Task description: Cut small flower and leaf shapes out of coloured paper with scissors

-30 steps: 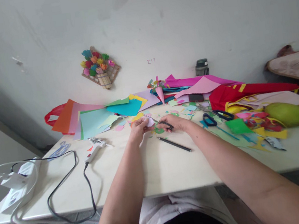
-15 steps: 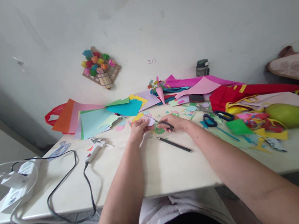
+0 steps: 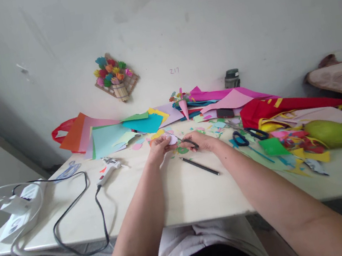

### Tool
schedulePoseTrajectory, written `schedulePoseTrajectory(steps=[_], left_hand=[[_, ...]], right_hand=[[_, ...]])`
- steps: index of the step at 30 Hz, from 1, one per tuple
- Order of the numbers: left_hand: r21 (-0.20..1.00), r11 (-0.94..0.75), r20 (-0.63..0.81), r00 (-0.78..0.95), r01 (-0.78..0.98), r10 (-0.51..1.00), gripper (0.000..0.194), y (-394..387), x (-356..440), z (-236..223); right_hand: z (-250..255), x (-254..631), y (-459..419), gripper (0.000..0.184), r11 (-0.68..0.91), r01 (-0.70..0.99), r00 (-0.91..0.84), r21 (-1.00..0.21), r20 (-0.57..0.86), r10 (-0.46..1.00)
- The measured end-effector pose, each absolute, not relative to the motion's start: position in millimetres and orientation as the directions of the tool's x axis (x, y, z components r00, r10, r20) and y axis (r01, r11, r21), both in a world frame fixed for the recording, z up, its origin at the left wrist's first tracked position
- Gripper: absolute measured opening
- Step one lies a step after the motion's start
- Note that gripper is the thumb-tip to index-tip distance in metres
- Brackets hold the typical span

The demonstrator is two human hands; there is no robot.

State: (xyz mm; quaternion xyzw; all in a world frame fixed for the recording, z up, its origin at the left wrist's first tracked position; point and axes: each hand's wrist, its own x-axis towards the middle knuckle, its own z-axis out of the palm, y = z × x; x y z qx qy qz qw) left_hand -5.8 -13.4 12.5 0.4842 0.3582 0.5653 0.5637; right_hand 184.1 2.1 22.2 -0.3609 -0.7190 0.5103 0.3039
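Over the middle of the table, my left hand (image 3: 160, 147) pinches a small piece of pale lilac paper (image 3: 172, 140). My right hand (image 3: 199, 140) grips dark-handled scissors (image 3: 192, 143), whose blades point left and reach the paper's edge. Whether the blades are parted, I cannot tell. Just below my hands a black pencil (image 3: 199, 166) lies slantwise on the table. Small coloured paper scraps (image 3: 218, 125) are scattered behind and around both hands.
At left are a glue gun (image 3: 109, 170) with its black cord and a white power strip (image 3: 22, 212). Coloured paper sheets (image 3: 107, 136) lie along the back. Another pair of scissors (image 3: 240, 137), a red cloth (image 3: 262, 109) and green fruit-like shapes (image 3: 327, 132) are at right.
Hands, scissors and lilac paper keep nearly the same position. The whole view has shifted very slightly; nothing has been picked up or let go.
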Motion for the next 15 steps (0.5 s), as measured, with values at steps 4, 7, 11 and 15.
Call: schedulePoseTrajectory(steps=[4, 7, 11, 15], left_hand=[[0.946, -0.114, 0.153, 0.107, -0.304, 0.982, 0.038, -12.4, -6.3, 11.3], [0.945, -0.111, 0.149, 0.102, -0.309, 0.984, 0.036, -11.6, -6.6, 10.4], [0.95, -0.088, 0.131, 0.125, -0.298, 0.984, 0.034, -10.5, -7.0, 8.9], [0.946, -0.075, 0.119, 0.125, -0.315, 0.985, 0.035, -9.6, -7.7, 7.9]], right_hand=[[20.6, 184.2, 3.9, 0.022, 0.215, 0.215, -0.548, -0.953, 0.064, 0.834], [20.3, 184.4, 4.0, 0.022, 0.223, 0.199, -0.558, -0.954, 0.077, 0.826], [22.5, 183.8, 1.9, 0.019, 0.214, 0.213, -0.548, -0.953, 0.065, 0.834], [25.5, 183.5, -0.4, 0.019, 0.207, 0.22, -0.535, -0.953, 0.059, 0.843]])
